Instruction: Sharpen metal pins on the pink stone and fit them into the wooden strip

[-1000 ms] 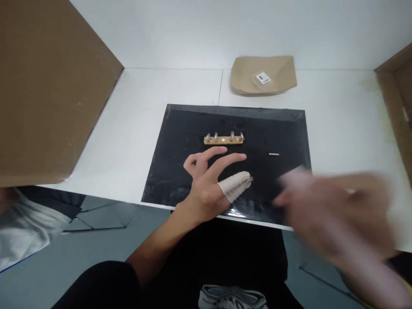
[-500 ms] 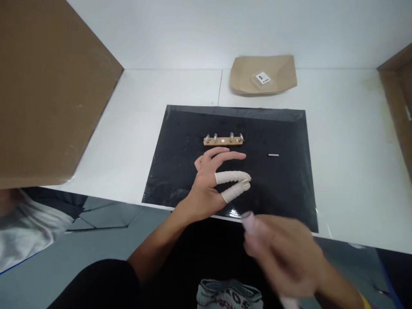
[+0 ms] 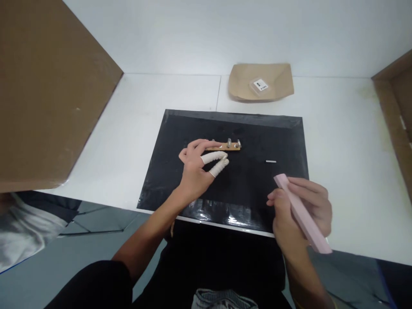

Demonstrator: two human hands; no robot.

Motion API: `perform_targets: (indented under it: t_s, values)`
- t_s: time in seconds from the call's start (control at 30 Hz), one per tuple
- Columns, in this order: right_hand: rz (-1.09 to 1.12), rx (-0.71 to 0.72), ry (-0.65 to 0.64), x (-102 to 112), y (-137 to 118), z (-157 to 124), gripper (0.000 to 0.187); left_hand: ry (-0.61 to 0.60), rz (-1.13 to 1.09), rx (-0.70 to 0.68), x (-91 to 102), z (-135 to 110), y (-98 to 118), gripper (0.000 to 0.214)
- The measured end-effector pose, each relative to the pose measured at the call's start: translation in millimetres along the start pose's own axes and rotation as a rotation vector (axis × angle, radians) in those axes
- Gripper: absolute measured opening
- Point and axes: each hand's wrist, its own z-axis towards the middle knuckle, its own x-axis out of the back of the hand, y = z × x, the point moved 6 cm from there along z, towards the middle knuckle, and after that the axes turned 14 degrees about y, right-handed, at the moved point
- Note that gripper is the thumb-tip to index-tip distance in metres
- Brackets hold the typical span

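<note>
White finger cots cover the thumb and index finger of my left hand (image 3: 198,167). Those two tips are closed on a small thin pin (image 3: 224,158), mostly hidden by the cots. The hand's other fingers reach over the left part of a narrow tan strip (image 3: 230,147), which carries small clear and metallic pieces. To the right, my right hand (image 3: 302,206) is wrapped round a long pink bar (image 3: 304,214), like a sharpening stone, tilted above the mat's front right corner. A short light pin (image 3: 271,161) lies alone on the black mat (image 3: 254,184).
Behind the mat, a brown paper tray (image 3: 278,79) holds a small clear case (image 3: 259,86) with a label. A large brown board (image 3: 48,98) stands at the left, and a brown panel (image 3: 392,116) at the right. A person's grey-white garment (image 3: 25,231) shows at lower left.
My left hand has moved left and away from me, now partly covering the strip. My right hand has come up and to the right with the pink bar.
</note>
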Motion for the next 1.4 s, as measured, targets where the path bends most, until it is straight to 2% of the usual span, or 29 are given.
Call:
perform_targets:
  t_s: [0.07,0.17,0.33,0.47,0.67,0.97,1.4]
  values:
    - [-0.015,-0.051,-0.004,0,10,-1,0.010,0.005,0.057,-0.005,-4.9,8,-13,0.004]
    - [-0.015,-0.052,-0.093,-4,16,-8,0.010,-0.020,0.105,-0.016,-14.6,18,-26,0.005]
    - [0.018,0.055,-0.196,-17,5,-17,0.016,-0.084,0.153,-0.098,-28.8,23,-29,0.006]
    - [0.043,0.063,-0.228,-24,1,-19,0.020,-0.110,0.189,-0.145,-34.6,20,-29,0.006]
    - [0.052,0.037,-0.244,-25,4,-20,0.019,-0.064,0.218,-0.157,-34.2,20,-30,0.006]
    - [0.060,0.034,-0.261,-26,6,-23,0.017,-0.105,0.280,-0.131,-37.0,21,-30,0.008]
    - [0.059,0.045,-0.279,-26,7,-24,0.016,-0.080,0.312,-0.129,-34.6,21,-32,0.009]
